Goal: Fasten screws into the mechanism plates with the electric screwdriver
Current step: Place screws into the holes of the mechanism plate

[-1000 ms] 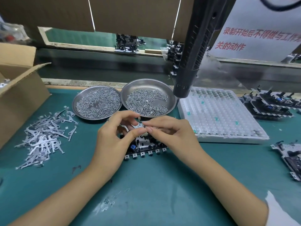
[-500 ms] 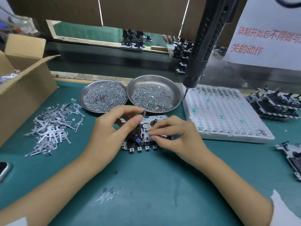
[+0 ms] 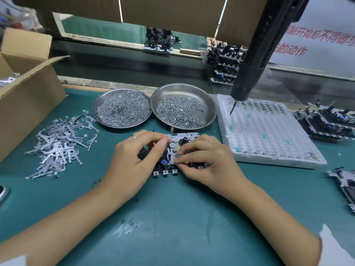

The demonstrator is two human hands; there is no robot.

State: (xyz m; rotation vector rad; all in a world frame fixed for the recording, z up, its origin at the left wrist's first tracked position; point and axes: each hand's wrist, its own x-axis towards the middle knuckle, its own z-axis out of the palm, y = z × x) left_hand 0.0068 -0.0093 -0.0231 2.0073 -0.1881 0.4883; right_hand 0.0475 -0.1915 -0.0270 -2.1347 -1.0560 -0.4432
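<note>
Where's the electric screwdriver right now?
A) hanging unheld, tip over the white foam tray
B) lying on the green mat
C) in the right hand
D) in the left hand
A: the electric screwdriver hangs free with its tip above the white foam tray, while both the left hand and right hand work at the mechanism plate.

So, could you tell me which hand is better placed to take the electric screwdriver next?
Probably the right hand: the electric screwdriver hangs above the bench on its side, beyond the mechanism plate. The left hand would have to cross over.
</note>
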